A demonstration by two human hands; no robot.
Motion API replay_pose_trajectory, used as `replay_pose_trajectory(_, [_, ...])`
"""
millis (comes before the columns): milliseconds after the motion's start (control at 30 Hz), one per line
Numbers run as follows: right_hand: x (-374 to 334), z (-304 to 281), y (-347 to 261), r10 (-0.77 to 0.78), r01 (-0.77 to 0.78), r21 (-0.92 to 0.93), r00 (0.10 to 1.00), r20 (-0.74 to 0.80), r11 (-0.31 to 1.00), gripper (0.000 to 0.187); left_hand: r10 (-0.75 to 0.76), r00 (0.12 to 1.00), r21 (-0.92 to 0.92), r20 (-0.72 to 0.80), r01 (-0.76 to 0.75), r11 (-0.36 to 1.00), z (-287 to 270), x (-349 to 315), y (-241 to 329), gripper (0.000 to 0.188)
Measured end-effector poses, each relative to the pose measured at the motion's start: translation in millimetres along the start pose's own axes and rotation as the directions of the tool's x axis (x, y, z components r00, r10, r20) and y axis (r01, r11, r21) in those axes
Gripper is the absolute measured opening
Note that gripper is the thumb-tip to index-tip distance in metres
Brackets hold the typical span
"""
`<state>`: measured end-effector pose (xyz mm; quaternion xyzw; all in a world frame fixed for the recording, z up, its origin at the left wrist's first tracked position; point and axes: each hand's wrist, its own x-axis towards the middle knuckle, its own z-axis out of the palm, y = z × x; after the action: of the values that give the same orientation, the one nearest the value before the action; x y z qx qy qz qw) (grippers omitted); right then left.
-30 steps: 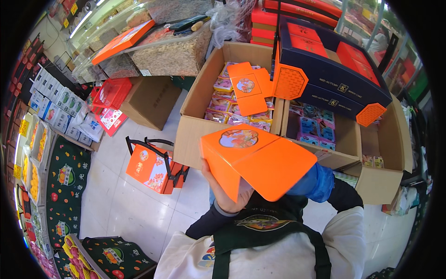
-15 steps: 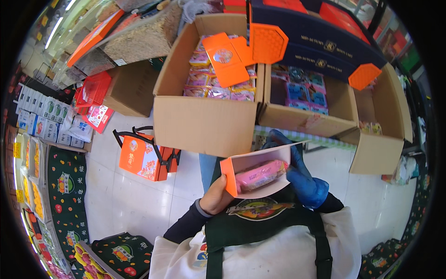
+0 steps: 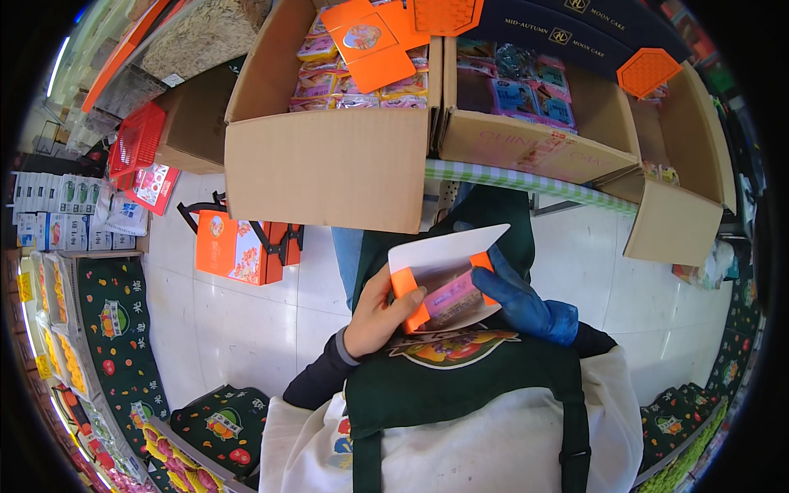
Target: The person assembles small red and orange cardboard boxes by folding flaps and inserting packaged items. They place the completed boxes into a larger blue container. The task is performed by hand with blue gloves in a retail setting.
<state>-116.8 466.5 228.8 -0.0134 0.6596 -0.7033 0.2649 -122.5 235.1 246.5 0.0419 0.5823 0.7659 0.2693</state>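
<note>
In front of my apron I hold a small folding carton (image 3: 448, 248), white inside with orange end flaps, its lid panel raised on the far side. A pink wrapped packet (image 3: 452, 297) lies inside it. My bare left hand (image 3: 374, 319) is closed on the left end, thumb over the orange flap. My right hand (image 3: 526, 306), in a blue glove, grips the right end, with its thumb at the orange flap there and near the packet. Some of the right fingers are hidden behind the carton.
Beyond my hands stand an open cardboard box (image 3: 329, 168) of wrapped packets with flat orange cartons (image 3: 368, 41) on top, and a second box (image 3: 534, 152) of blue and pink packets. An orange gift box (image 3: 238, 249) with black handles sits at left. A red basket (image 3: 136, 140) is farther left.
The right end flap of the carton has been folded in beside the packet, and my left thumb has moved over the left flap. The view has shifted, so the boxes appear higher.
</note>
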Motion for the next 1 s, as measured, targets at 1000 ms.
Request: replay_pose_trajectory(1000, [32.0,6.2,2.7,-0.480,0.483,0.122,0.876,-0.051,0.867,0.032,0.362,0.892,0.686,0.271,-0.443,0.577,-18.3,24.3,42.2,0.054])
